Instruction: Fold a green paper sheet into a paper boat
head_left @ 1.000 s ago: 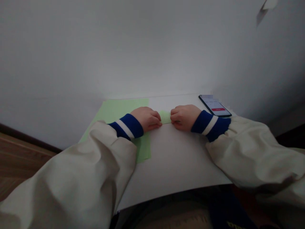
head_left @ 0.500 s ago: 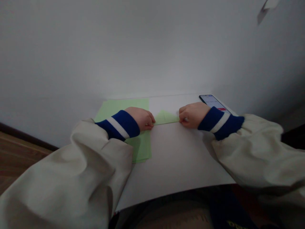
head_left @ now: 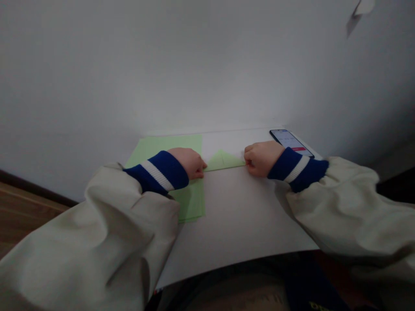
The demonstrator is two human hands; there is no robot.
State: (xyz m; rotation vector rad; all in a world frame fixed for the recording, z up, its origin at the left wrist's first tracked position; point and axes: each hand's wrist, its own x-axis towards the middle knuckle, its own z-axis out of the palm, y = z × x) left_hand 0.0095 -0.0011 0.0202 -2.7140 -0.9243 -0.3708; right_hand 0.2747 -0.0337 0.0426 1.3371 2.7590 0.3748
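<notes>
A folded piece of pale green paper [head_left: 223, 160], triangular in outline, lies on the smooth white counter [head_left: 240, 220] between the two hands, its long straight edge toward the person and its blunt peak toward the wall; a faint crease runs down from the peak. The left hand [head_left: 189, 163] is at the paper's left tip, its grip narrow, with thumb and forefinger brought together on the corner. The right hand [head_left: 263, 157] is at the opposite tip, its fingers curled and its grip narrow on that corner. Beneath the left hand and forearm lies a stack of larger, flat, pale green paper sheets [head_left: 192, 205], its lower edges slightly out of line and its right edge close to the folded piece's left tip. Beyond the right hand, near the counter's far right corner, rests a dark-edged rectangular smartphone [head_left: 289, 141], its lit screen bearing a red bar; the cuff hides part of it. Both forearms wear beige fabric sleeves [head_left: 123, 229] ending in blue ribbed cuffs [head_left: 298, 167] with a white band. A plain grey-white wall [head_left: 207, 65] rises behind the counter; brown wood-grained boards [head_left: 26, 216] show at lower left.
</notes>
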